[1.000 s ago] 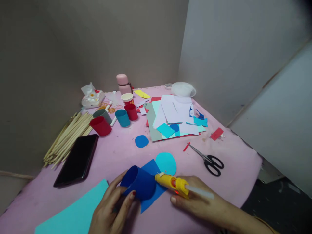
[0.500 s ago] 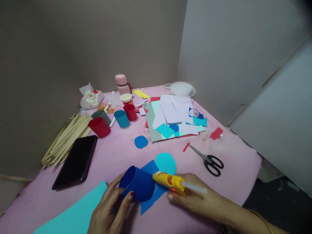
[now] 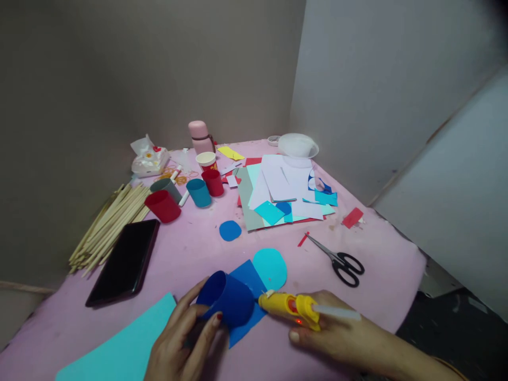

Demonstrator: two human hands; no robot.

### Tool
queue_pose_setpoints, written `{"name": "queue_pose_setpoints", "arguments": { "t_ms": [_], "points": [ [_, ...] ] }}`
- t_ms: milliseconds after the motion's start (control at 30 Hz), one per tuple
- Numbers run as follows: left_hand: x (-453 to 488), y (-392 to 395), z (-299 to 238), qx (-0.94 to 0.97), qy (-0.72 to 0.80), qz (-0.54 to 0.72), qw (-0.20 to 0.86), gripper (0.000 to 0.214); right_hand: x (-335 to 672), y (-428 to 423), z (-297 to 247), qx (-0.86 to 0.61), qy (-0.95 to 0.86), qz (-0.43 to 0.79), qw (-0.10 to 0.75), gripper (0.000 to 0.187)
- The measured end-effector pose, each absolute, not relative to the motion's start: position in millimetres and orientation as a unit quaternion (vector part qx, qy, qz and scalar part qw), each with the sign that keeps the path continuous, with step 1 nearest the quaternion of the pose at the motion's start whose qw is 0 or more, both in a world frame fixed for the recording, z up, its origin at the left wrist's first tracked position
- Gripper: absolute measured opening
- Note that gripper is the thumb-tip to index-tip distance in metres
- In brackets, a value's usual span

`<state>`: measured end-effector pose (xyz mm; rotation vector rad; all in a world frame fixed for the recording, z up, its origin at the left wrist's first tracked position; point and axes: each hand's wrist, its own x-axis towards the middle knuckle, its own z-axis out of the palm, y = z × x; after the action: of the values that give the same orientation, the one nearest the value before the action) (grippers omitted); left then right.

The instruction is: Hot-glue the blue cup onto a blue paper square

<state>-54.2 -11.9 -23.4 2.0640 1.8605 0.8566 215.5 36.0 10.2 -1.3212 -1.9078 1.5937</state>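
Note:
My left hand (image 3: 184, 333) grips a dark blue paper cylinder (image 3: 234, 301), open at its near-left end and tilted over a blue sheet of paper (image 3: 245, 271). In my right hand (image 3: 329, 328) is a yellow hot glue gun (image 3: 288, 307), with a clear glue stick (image 3: 337, 312) out of its back and a small red light lit. Its nozzle points left at the base of the cylinder, close to the blue sheet; I cannot tell whether it touches. Just beyond the sheet lies a light blue paper circle (image 3: 270, 269).
Black-handled scissors (image 3: 343, 262) lie to the right. Left are a dark tablet (image 3: 126, 264), wooden sticks (image 3: 109, 227) and a turquoise sheet (image 3: 123, 344). Farther back stand paper cylinders (image 3: 162, 206), a pink flask (image 3: 201, 138) and a paper pile (image 3: 278, 185). A blue circle (image 3: 230, 230) lies mid-table.
The glue gun and my right hand have shifted right and slightly down, along the cylinder's base. My left hand and the blue cylinder have moved very slightly to the right.

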Motion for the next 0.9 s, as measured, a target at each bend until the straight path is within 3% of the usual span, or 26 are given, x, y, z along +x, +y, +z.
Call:
{"name": "queue_pose_setpoints", "arguments": {
  "t_ms": [100,200,700,900],
  "points": [
    [-54,-12,-24,0.714,0.63,0.287,0.102,0.012,224,36,4,-0.519,-0.632,0.563,0.123,0.035],
    [-52,-12,-22,0.729,0.621,0.278,0.081,0.011,231,34,-5,-0.538,-0.566,0.61,0.136,0.041],
    [-37,-14,-10,0.797,0.56,0.227,-0.021,0.02,238,29,-25,-0.501,-0.499,0.677,0.206,0.042],
    [-28,-15,-12,0.779,0.574,0.251,-0.009,0.045,240,27,-26,-0.506,-0.483,0.682,0.212,0.043]
  ]
}}
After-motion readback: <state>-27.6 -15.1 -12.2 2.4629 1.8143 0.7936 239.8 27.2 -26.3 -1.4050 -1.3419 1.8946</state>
